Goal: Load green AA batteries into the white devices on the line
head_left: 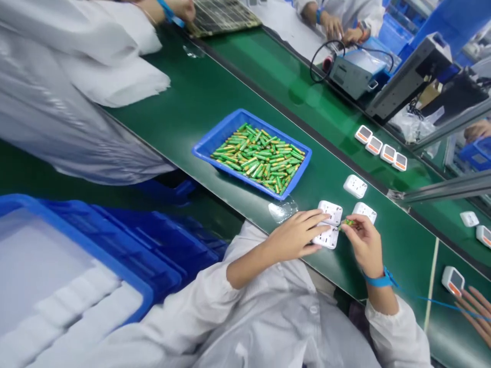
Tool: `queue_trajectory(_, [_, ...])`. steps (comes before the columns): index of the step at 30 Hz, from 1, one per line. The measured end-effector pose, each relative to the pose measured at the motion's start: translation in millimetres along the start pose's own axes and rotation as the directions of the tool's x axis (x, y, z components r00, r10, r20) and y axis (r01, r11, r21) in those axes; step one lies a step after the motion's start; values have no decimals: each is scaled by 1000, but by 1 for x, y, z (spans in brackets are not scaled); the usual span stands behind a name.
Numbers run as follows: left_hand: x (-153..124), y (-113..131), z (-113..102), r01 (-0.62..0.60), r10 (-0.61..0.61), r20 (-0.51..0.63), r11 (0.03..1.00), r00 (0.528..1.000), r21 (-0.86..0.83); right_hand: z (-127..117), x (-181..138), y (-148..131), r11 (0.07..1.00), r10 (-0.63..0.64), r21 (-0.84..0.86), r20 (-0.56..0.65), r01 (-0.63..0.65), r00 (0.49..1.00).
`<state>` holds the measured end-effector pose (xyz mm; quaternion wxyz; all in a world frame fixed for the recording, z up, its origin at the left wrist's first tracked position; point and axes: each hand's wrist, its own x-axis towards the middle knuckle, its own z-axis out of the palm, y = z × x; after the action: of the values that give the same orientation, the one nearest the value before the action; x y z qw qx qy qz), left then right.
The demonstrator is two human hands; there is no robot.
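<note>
My left hand [295, 236] lies curled over a white plastic device [327, 239] on the green belt [199, 97] and holds it down. My right hand [364, 243], with a blue wrist strap [378, 280], pinches a green battery [348, 223] at the device's edge. Two more white devices [330, 210] [364, 210] lie just behind my hands, and a third [355, 186] sits farther back. A blue tray [203, 148] full of green and gold batteries [261, 156] stands behind and to the left of my left hand.
A row of white devices with orange screens [381, 148] lies on the far belt beside a grey meter box [356, 71]. Blue crates [115, 240] stand at the left. Co-workers in white coats work at the top. Another person's fingers [475, 309] reach toward a device [452, 280] at the lower right.
</note>
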<state>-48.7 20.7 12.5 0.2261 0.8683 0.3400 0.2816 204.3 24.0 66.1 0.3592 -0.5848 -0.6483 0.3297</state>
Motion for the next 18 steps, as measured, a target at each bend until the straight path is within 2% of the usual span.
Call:
queue_trajectory(4, [0,0,-1,3,-3,15,1000,1000,-9,6,-33,16,994,105,10,-53,-104,993])
queue_trajectory(9, [0,0,-1,17,-17,30,1000,999,-10,18,-44,21,993,121,3,-82,-122,989])
queue_trajectory(13, [-1,-2,1,16,-16,30,1000,999,-6,14,-40,15,991,56,-122,-27,-59,998])
queue_trajectory(18, [-2,-3,8,12,-11,-31,999,999,30,9,-32,2,959,-40,-277,81,61,996])
